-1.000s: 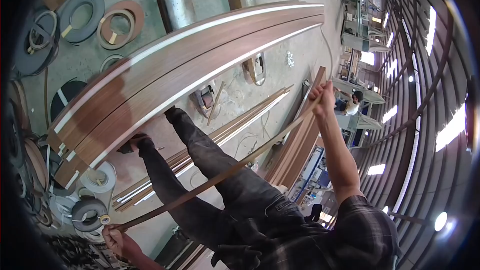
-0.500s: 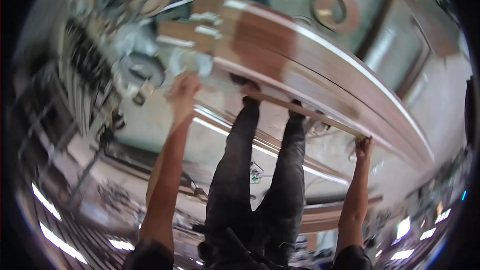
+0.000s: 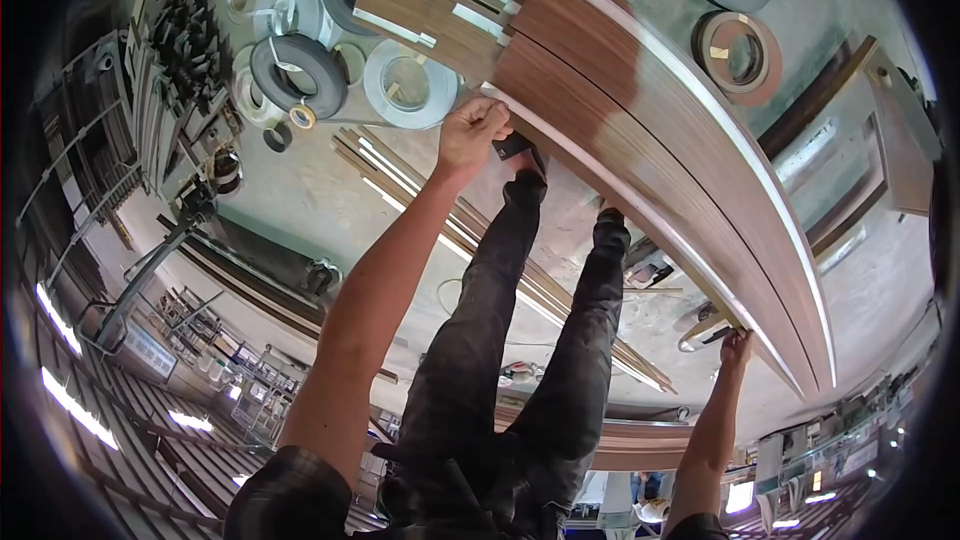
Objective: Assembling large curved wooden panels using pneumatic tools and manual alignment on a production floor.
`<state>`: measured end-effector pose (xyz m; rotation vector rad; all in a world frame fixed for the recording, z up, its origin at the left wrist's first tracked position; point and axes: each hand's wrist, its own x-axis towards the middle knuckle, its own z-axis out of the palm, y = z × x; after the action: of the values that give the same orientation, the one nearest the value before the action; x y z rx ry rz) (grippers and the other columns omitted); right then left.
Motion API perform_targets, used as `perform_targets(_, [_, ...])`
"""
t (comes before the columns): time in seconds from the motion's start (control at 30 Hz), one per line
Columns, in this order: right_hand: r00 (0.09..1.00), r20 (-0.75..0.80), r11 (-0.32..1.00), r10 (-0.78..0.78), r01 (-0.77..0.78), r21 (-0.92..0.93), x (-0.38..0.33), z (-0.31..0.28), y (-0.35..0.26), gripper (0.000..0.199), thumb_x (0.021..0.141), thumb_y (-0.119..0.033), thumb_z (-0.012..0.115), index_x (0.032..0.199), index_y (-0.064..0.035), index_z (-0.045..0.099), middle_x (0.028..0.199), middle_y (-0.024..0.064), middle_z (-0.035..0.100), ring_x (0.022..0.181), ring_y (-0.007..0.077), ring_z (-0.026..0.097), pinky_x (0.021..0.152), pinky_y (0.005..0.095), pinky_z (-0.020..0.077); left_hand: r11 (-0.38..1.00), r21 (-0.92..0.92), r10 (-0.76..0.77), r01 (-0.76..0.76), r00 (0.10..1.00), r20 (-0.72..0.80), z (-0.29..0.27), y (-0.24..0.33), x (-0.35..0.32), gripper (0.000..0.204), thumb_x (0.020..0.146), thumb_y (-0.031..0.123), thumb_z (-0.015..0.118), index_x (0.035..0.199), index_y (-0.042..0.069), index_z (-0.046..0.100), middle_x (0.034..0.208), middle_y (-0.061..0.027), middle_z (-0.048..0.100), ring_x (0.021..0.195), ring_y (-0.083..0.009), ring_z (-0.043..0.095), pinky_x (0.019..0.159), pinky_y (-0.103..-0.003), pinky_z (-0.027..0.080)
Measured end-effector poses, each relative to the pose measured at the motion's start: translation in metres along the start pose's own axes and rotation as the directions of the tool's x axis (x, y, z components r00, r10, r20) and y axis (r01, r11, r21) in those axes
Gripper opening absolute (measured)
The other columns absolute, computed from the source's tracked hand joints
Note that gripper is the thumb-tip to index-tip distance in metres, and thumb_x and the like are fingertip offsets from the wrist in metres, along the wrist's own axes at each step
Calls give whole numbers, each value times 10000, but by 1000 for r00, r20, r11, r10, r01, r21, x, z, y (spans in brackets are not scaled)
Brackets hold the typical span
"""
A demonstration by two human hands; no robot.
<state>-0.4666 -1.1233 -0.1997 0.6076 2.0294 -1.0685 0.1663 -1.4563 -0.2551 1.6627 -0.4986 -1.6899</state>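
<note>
A stack of long brown wood-grain panels [image 3: 640,130] with white edges lies on the concrete floor, running from upper middle to lower right. My left hand [image 3: 470,130] is closed in a fist on the near white edge of the closest panel, close to its left end. My right hand [image 3: 735,348] grips the same near edge far down toward the right end. My legs in dark trousers [image 3: 520,340] stand between the two hands, with my feet at the panel's edge.
Rolls of edge banding lie on the floor: grey [image 3: 300,70] and white [image 3: 410,80] at upper left, brown [image 3: 740,50] at upper right. Long thin strips [image 3: 440,220] lie by my feet. Metal racks [image 3: 170,70] stand left; a brown door-like panel [image 3: 900,130] stands right.
The view has swung round. A second ago my hands held a long thin strip stretched between them; now both hands are down on the near edge of the closest panel.
</note>
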Motion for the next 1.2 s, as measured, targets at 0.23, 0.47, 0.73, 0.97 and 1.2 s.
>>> perform_targets(0.23, [998, -53, 999, 21, -23, -49, 26, 23, 32, 286, 951, -333, 494, 933, -54, 553, 744, 50, 585, 576, 146, 529, 496, 239, 456, 991, 122, 59, -52, 997, -53, -8, -11, 9, 171, 913, 174, 592, 899, 4, 609, 767, 2, 582, 676, -73, 537, 651, -222, 467])
perform_targets(0.47, [999, -35, 1000, -2, 1, -31, 26, 35, 38, 355, 960, -360, 471, 947, -13, 544, 792, 84, 583, 684, 192, 552, 621, 291, 503, 927, 286, 304, -241, 932, -199, -15, -12, 19, 146, 896, 137, 586, 932, 6, 638, 822, -18, 583, 712, -91, 540, 653, -224, 454])
perform_targets(0.73, [999, -28, 999, 20, -21, -50, 28, 46, 27, 403, 963, -383, 445, 921, 5, 543, 753, 72, 564, 615, 162, 494, 687, 293, 524, 706, 578, 630, -410, 736, -247, -3, -37, 30, 185, 870, 124, 621, 1012, 15, 665, 878, -63, 631, 790, -92, 567, 667, -231, 486])
perform_targets(0.97, [984, 90, 988, 152, -154, 9, 18, 78, 56, 426, 981, -386, 379, 798, -13, 473, 648, 43, 459, 498, 144, 375, 731, 297, 526, 778, 562, 552, -280, 732, -400, -6, -39, 29, 223, 871, 164, 610, 1038, 21, 648, 932, -141, 645, 714, -196, 633, 633, -291, 516])
perform_targets(1.2, [987, -117, 993, 106, -112, -40, 37, 58, 54, 404, 947, -364, 483, 942, 37, 534, 736, 60, 544, 546, 141, 449, 735, 297, 537, 848, 486, 437, -211, 798, -415, 4, -32, 14, 287, 855, 212, 640, 1062, 14, 637, 951, -147, 646, 694, -170, 631, 644, -301, 524])
